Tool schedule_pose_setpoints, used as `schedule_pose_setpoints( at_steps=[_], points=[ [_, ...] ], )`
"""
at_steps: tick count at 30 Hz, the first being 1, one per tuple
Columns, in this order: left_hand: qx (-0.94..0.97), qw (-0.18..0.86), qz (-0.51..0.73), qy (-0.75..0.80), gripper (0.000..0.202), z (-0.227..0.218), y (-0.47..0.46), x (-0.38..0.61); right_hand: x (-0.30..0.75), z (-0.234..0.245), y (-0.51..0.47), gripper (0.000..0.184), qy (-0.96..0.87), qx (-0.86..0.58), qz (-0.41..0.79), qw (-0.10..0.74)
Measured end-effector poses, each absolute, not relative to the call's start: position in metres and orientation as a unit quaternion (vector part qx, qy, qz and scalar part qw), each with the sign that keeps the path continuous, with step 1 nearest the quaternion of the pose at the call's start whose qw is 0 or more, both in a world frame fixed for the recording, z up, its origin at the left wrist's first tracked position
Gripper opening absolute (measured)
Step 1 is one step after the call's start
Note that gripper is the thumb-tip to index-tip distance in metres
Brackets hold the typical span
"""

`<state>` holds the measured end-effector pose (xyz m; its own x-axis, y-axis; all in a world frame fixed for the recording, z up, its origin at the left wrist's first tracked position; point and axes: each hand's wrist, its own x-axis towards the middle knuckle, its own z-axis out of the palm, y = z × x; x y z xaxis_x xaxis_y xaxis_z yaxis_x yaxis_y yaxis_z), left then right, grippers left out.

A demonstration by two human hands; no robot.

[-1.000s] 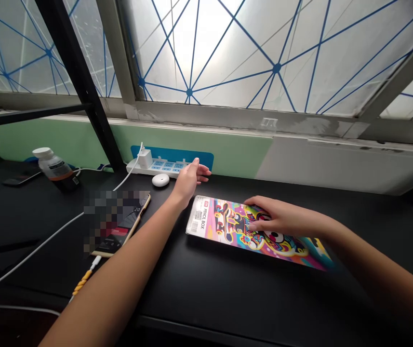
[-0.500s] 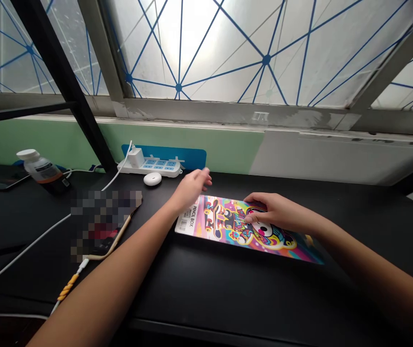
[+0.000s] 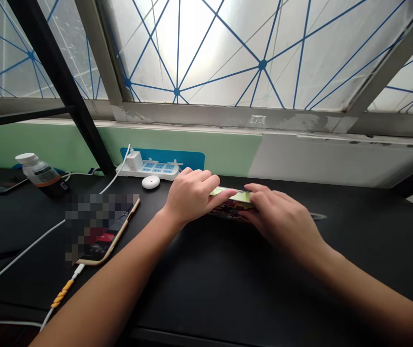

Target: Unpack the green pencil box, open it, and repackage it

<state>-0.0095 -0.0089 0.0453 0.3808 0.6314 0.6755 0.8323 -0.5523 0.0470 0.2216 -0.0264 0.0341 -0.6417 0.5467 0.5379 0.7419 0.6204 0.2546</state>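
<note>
A flat pencil box [image 3: 231, 202] with a colourful cartoon print is now tilted steeply on the black desk [image 3: 228, 284], so I see it nearly edge-on. Its pale green side faces up and a strip of the print shows below. My left hand [image 3: 192, 195] grips its left part, with the fingers over the top. My right hand [image 3: 278, 214] holds its right end, and the fingers hide most of that end.
Behind the hands stand a white power strip [image 3: 155, 169] with a plugged-in charger and a round white puck [image 3: 151, 181]. To the left lie a pixelated phone [image 3: 101, 229] on a white cable and a white-capped bottle [image 3: 40, 176]. A black metal post [image 3: 61, 86] rises at left.
The pencil box has gone from lying flat to tilted nearly on edge. My left hand has moved from beyond it onto it, and both hands have closed around it.
</note>
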Motion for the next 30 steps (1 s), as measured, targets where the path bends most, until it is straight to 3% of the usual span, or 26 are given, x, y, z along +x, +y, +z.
schedule_pose_setpoints(
  at_steps=[4, 7, 11, 15, 18, 22, 24, 27, 30],
  points=[
    [-0.816, 0.122, -0.344, -0.449, 0.054, 0.043, -0.016, 0.0, 0.201, 0.016, -0.041, 0.024, -0.894, -0.304, -0.307, 0.119],
    [-0.823, 0.093, -0.315, -0.463, 0.047, 0.033, -0.009, 0.0, 0.19, 0.003, -0.046, 0.024, -0.902, -0.271, -0.321, 0.104],
    [-0.832, 0.011, -0.222, -0.508, 0.043, 0.013, 0.004, -0.009, 0.194, 0.006, -0.04, 0.014, -0.937, -0.244, -0.225, 0.112],
    [-0.832, -0.047, -0.162, -0.529, 0.049, 0.006, 0.005, -0.01, 0.207, 0.02, -0.027, 0.024, -0.951, -0.27, -0.081, 0.125],
    [-0.826, -0.025, -0.164, -0.539, 0.044, 0.009, 0.0, -0.003, 0.217, 0.022, -0.011, 0.029, -0.932, -0.335, 0.016, 0.137],
    [-0.803, 0.036, -0.176, -0.568, 0.041, 0.01, -0.004, 0.009, 0.232, 0.016, 0.013, 0.07, -0.889, -0.426, 0.107, 0.126],
    [-0.793, 0.08, -0.2, -0.57, 0.042, 0.009, -0.005, 0.014, 0.237, 0.016, 0.02, 0.082, -0.882, -0.442, 0.114, 0.116],
    [-0.782, 0.149, -0.243, -0.555, 0.043, 0.008, -0.006, 0.019, 0.24, 0.021, 0.024, 0.082, -0.896, -0.418, 0.048, 0.141],
    [-0.782, 0.191, -0.27, -0.528, 0.046, 0.009, -0.008, 0.023, 0.241, 0.026, 0.023, 0.066, -0.893, -0.401, -0.035, 0.203]
  ],
)
